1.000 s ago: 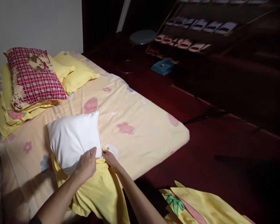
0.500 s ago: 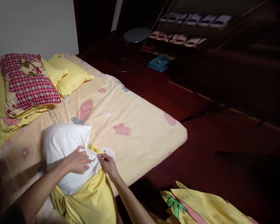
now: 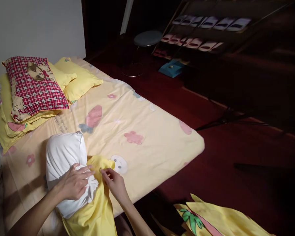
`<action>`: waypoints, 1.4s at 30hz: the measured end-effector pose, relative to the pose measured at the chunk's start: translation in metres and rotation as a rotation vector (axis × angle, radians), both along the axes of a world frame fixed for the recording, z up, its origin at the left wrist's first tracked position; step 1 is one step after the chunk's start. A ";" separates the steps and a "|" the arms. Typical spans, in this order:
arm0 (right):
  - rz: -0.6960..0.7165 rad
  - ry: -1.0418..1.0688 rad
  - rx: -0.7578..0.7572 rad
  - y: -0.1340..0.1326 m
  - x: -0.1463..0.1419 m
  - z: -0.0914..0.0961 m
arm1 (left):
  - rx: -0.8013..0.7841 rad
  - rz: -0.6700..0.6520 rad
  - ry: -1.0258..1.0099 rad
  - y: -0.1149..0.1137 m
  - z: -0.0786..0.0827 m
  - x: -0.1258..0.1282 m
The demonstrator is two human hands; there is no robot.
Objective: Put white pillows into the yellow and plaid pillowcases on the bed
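A white pillow lies on the bed near its front edge, its lower end tucked into a yellow pillowcase. My left hand presses on the pillow's lower part, fingers curled into the white fabric. Just to its right, my right hand pinches the open edge of the yellow pillowcase. The two hands are a few centimetres apart.
The bed has a pale yellow sheet with pink flowers. At its head lie a red checked pillow on yellow pillows. More yellow printed cloth lies on the dark red floor. A stool, a blue box and a slipper rack stand beyond.
The pillow has been squeezed narrower and turned more upright. My left hand has moved down over its lower end, and the pillowcase edge has come further up around it.
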State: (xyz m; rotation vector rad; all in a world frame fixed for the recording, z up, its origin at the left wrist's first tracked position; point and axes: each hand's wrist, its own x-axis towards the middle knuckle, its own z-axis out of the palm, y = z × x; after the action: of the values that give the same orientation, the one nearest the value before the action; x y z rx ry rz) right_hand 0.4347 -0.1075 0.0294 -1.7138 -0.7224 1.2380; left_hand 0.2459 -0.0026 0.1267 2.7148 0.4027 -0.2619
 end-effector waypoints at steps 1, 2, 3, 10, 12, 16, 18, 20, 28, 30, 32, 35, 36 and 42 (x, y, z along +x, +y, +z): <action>0.124 -0.124 0.069 0.004 -0.006 0.003 | -0.018 -0.006 0.000 -0.001 -0.002 -0.001; 0.281 -0.225 0.124 0.009 -0.012 0.006 | -0.025 0.000 0.007 -0.002 -0.005 -0.002; 0.442 -0.294 0.152 0.013 -0.017 0.007 | -0.019 0.010 0.015 -0.002 -0.007 -0.004; 0.716 -0.397 -0.140 0.027 -0.028 -0.006 | 0.048 -0.034 0.013 -0.011 -0.017 -0.018; 0.739 -0.316 -0.164 0.026 -0.026 -0.011 | 0.027 -0.024 0.001 -0.014 -0.018 -0.022; 0.754 -0.058 -0.181 0.017 -0.025 -0.014 | -0.024 0.069 0.006 -0.015 -0.014 -0.030; 0.730 0.065 -0.176 0.010 -0.028 -0.015 | -0.056 0.120 0.015 -0.015 -0.010 -0.033; 0.711 0.179 -0.157 0.002 -0.030 -0.014 | -0.098 0.133 0.015 -0.013 -0.005 -0.035; 0.356 0.606 -0.147 -0.010 -0.030 -0.002 | -0.221 0.121 0.091 -0.013 0.012 -0.057; 0.274 0.695 -0.133 -0.009 -0.038 0.003 | -0.244 0.108 0.101 -0.014 0.014 -0.060; 0.208 0.740 -0.097 -0.007 -0.049 0.009 | -0.265 0.086 0.101 -0.015 0.012 -0.060; 0.155 0.766 -0.058 -0.001 -0.062 0.014 | -0.285 0.077 0.120 -0.015 -0.001 -0.055; 0.153 0.737 -0.062 0.001 -0.063 0.014 | -0.290 0.079 0.134 -0.015 -0.008 -0.054; 0.266 0.362 -0.200 -0.001 -0.031 0.000 | -0.287 0.137 0.117 -0.021 -0.034 -0.052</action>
State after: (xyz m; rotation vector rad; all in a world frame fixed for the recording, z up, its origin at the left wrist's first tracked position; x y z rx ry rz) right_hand 0.4041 -0.1080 0.0291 -1.5185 -0.6359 1.8010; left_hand 0.1943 -0.0233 0.0922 2.3876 0.5377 -0.4075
